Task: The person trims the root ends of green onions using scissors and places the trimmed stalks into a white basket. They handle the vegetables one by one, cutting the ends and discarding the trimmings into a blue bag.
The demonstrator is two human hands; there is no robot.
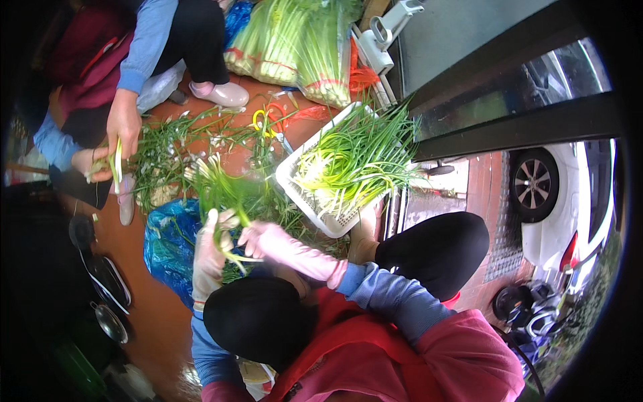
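My left hand (211,254), in a pale glove, grips a bunch of scallions (218,188) whose white ends point away from me. With my gloved right hand (266,243), somewhat blurred, I pinch green stalks beside the left. A few pale stalk ends (236,259) hang between the two hands. Under and beside my left hand is a blue plastic bag (166,246) with green leaves in it. Right of my hands, a white plastic basket (307,213) holds a heap of long scallions (351,156), their green tops hanging over its far side.
Green trimmings (171,138) litter the tiled floor. Scissors (271,123) with yellow and orange handles lie near the basket. Behind stand plastic bags of bundled green stalks (286,55). A co-worker's hands (123,123) hold a stalk at the left. A dark door frame (512,125) borders the right.
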